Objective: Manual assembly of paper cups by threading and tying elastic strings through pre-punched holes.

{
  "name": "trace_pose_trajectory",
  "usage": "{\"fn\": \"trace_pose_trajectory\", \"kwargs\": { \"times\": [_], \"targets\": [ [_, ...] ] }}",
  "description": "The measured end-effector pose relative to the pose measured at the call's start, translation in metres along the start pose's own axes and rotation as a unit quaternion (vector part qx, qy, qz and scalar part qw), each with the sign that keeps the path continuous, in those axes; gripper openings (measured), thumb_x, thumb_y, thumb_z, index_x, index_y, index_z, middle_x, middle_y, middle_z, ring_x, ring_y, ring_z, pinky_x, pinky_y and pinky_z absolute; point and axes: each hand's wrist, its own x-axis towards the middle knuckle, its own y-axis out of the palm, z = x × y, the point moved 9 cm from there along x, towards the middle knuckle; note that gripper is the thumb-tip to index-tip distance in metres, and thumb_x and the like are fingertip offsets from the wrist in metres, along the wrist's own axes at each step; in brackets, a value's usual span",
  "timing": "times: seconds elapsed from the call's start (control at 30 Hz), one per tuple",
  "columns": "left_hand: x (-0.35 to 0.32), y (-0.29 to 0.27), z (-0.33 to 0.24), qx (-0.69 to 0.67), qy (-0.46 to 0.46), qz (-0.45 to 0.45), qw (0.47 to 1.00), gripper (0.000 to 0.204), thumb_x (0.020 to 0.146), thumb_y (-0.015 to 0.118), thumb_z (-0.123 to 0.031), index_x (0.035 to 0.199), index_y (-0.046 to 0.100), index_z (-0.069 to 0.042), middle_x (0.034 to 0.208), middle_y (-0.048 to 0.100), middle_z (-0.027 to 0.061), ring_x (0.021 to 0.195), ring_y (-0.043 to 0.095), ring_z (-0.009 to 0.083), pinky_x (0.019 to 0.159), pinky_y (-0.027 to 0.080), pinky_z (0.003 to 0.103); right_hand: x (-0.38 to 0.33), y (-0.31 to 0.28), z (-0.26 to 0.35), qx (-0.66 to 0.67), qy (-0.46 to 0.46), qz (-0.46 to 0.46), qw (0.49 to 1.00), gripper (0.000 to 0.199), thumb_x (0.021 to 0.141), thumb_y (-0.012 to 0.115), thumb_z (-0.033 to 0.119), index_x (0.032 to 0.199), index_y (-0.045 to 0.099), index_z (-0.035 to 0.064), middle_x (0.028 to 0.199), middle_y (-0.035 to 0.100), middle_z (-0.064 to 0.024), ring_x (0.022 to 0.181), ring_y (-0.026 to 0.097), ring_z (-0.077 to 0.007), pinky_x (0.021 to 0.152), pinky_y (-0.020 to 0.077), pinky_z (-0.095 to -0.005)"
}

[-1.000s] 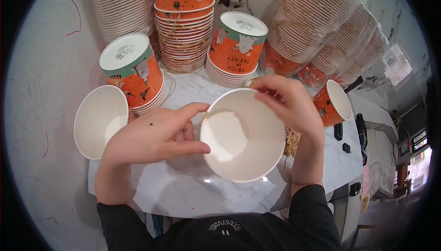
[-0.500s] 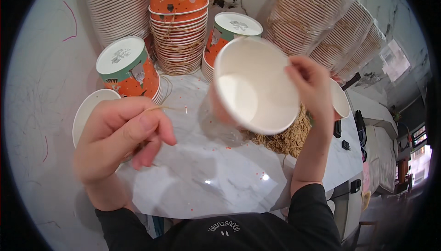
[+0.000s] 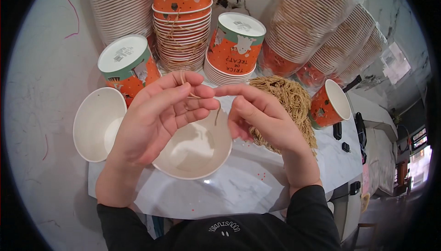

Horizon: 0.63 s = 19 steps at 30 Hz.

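A thin tan rubber band (image 3: 190, 96) is pinched between the fingertips of the left hand (image 3: 156, 118) and the right hand (image 3: 259, 113), directly above a white paper bowl (image 3: 195, 152) at the picture's centre. It is judged light, soft and stretchy (easily slipped), best gripped at its ends. A heap of similar bands (image 3: 285, 106) lies at three o'clock of the bowl, a second empty bowl (image 3: 96, 125) at nine. Tall stacks of orange printed paper bowls (image 3: 181, 21), smooth and stiff-rimmed, are ranged at twelve on the marble-patterned table (image 3: 239, 191).
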Motion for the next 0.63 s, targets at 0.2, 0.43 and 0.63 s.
{"fn": "trace_pose_trajectory", "kwargs": {
  "times": [0.2, 0.43, 0.63],
  "targets": [
    [-0.004, 0.020, 0.002, 0.082, -0.008, 0.032, 0.996, 0.023, 0.105, 0.049, -0.016, 0.121, 0.053, 0.000, 0.121, 0.066, 0.0171, 0.111, 0.070, 0.0264, 0.098, 0.057, 0.035, 0.002, 0.002, 0.002, 0.201, -0.049, 0.012, 0.978, 0.045, 0.110, 0.045, 0.034, 0.134, 0.058, -0.0021, 0.115, 0.070, -0.0131, 0.103, 0.069, -0.0169, 0.094, 0.0548, -0.0294],
    [-0.019, 0.038, 0.003, 0.215, 0.027, 0.071, 0.974, 0.045, 0.103, 0.054, -0.009, 0.145, 0.047, 0.005, 0.152, 0.047, 0.0237, 0.115, 0.068, 0.0255, 0.095, 0.054, 0.032, -0.009, -0.038, 0.018, 0.209, -0.206, -0.144, 0.945, 0.029, 0.106, 0.055, 0.014, 0.130, 0.060, -0.0022, 0.119, 0.070, -0.0164, 0.109, 0.069, -0.0202, 0.099, 0.0549, -0.0355],
    [-0.048, 0.033, 0.031, 0.406, -0.339, 0.256, 0.809, 0.088, 0.098, 0.065, -0.004, 0.163, 0.006, -0.006, 0.162, 0.031, 0.0248, 0.110, 0.072, 0.0256, 0.088, 0.055, 0.022, -0.009, -0.016, 0.017, 0.321, -0.090, 0.110, 0.936, 0.026, 0.098, 0.052, 0.011, 0.122, 0.049, 0.0038, 0.081, 0.059, -0.0071, 0.077, 0.066, -0.0213, 0.071, 0.0504, -0.0260]
  ]
}}
